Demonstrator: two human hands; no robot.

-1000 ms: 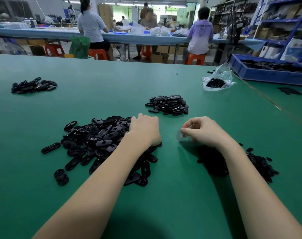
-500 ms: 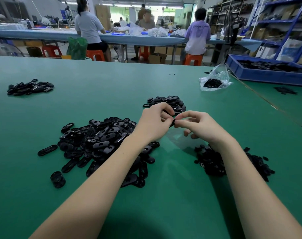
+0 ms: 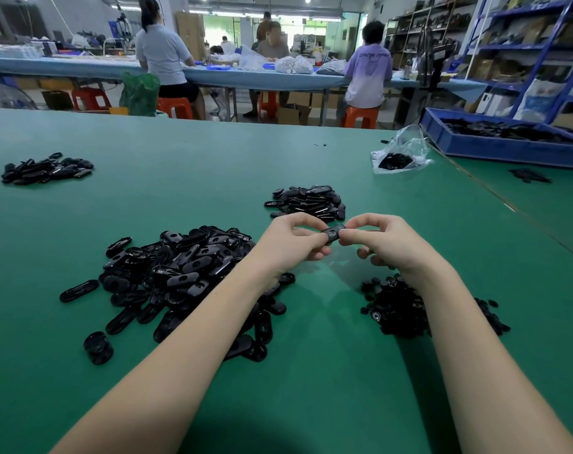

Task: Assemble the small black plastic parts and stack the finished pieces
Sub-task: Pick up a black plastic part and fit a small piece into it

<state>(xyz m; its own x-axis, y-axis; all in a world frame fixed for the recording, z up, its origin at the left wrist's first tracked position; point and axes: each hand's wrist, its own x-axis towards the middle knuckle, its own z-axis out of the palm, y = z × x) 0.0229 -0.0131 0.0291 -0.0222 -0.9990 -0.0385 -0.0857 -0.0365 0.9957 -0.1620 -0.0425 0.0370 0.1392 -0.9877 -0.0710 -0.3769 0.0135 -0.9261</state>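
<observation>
A single small black oblong plastic part (image 3: 333, 232) is held above the green table surface (image 3: 187, 178), pinched between both hands at the middle of the view. The left hand (image 3: 290, 245) grips its left end with curled thumb and fingers, and the right hand (image 3: 385, 242) pinches its right end between thumb and forefinger, the remaining fingers being curled beneath. Whether a second small piece is pressed into the part cannot be told. A large loose heap of black oblong plastic shells (image 3: 180, 273) is spread on the table under and to the left of the left forearm. A smaller heap of small dark round plastic pieces (image 3: 396, 306) lies beside and partly under the right forearm. Just beyond the hands, a compact pile of black oblong pieces (image 3: 308, 201) is seen. Another small pile of black parts (image 3: 46, 168) rests well apart at the far left. A clear plastic bag holding black parts (image 3: 399, 155) is placed near a blue plastic tray of black parts (image 3: 494, 149) at the far right. In the background, seated people (image 3: 368, 67) are seen at a long blue-covered workbench (image 3: 82, 65).
</observation>
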